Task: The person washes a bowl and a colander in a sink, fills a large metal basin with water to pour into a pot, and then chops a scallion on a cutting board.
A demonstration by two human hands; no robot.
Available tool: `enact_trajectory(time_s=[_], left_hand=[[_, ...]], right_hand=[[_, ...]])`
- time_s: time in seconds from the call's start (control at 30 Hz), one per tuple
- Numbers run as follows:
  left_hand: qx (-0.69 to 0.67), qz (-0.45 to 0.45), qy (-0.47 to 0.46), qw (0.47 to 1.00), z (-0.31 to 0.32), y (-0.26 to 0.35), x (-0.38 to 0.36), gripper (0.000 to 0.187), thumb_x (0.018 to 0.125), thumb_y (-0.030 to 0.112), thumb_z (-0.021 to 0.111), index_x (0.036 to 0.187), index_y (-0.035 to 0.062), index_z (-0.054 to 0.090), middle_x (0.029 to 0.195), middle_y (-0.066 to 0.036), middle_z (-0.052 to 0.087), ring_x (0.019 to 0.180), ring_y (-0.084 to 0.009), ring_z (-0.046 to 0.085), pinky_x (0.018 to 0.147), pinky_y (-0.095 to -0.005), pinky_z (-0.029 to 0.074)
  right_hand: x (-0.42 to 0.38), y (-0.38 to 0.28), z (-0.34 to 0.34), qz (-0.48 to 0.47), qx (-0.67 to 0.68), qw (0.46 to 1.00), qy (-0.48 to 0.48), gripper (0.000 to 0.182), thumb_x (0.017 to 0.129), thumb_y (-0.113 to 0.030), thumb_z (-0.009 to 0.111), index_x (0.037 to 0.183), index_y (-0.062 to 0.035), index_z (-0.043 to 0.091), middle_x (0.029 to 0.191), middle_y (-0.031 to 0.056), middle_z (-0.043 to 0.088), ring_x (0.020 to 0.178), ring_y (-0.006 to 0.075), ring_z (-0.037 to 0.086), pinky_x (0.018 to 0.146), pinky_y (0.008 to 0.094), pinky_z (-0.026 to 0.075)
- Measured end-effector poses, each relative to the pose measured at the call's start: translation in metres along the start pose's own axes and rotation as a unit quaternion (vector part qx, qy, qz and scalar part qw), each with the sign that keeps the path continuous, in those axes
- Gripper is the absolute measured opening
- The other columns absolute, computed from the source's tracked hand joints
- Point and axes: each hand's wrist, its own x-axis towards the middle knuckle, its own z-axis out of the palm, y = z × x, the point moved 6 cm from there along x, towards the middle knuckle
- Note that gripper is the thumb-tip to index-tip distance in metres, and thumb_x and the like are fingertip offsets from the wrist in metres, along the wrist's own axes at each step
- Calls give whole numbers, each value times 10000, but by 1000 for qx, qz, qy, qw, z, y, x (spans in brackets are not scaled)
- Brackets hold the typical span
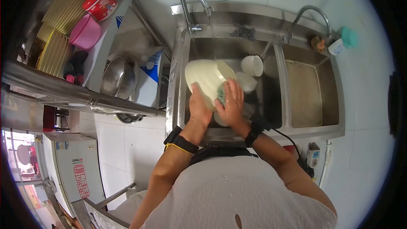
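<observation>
Cream bowl (207, 78) gripped by left hand (199, 106); right hand (231, 101) fingers half-hide green sponge (221, 94).

Bright, even daylight, washed pale across the wall tiles (373, 101). Soft glare on the steel sink (180, 59) rim. Strong fisheye bending toward black corners. Slightly soft throughout; deep shadow inside the left basin.

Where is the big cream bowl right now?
In the head view, the cream bowl is tilted over the left sink basin, held by the left hand, while the right hand presses a green sponge against it, just left of the white cups.
</observation>
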Motion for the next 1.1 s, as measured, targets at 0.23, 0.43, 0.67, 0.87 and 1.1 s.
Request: enact_trajectory(time_s=[0.23, 0.43, 0.67, 0.87, 1.1], left_hand=[[247, 25, -2, 969, -14, 12, -13, 413, 848, 346, 419, 969, -37, 512, 851, -69, 553, 736, -119, 522, 661, -248, 433], [242, 0, -27, 970, -20, 14, -31, 419, 844, 350, 424, 982, -36, 510, 870, -81, 568, 744, -126, 546, 675, -245, 447], [35, -47, -60, 996, -40, 26, -24, 562, 842, 482, 284, 1226, 71, 297, 1195, -106, 406, 1053, -249, 443, 873, -390, 382], [-1, -3, -68, 998, -30, 44, -23, 575, 836, 505, 259, 1236, 92, 285, 1224, -94, 377, 1095, -252, 399, 907, -401, 342], [96, 7, -68, 993, -28, 31, -20, 544, 855, 458, 267, 1227, 62, 284, 1214, -106, 382, 1086, -251, 407, 905, -384, 345]], right_hand=[[65, 21, 6, 42, -5, 997, -68, 452, 748, -296, 490, 1071, 16, 439, 1142, 158, 429, 1070, 267, 400, 889, 419, 272], [45, 93, 52, 415, 409, 759, -289, 280, 813, -243, 428, 931, -8, 523, 818, 40, 554, 703, 119, 517, 619, 251, 411], [-31, 143, 62, 484, 410, 740, -224, 402, 822, -276, 446, 1084, 28, 437, 1000, 97, 517, 847, 164, 516, 695, 266, 422], [6, 100, -15, 369, 455, 811, -2, 373, 772, -202, 558, 1034, 36, 442, 960, 92, 504, 825, 141, 498, 680, 268, 424], [51, -4, -30, 11, 154, 986, -67, 256, 672, -70, 581, 915, -20, 520, 909, 106, 501, 845, 249, 505, 718, 293, 410]])
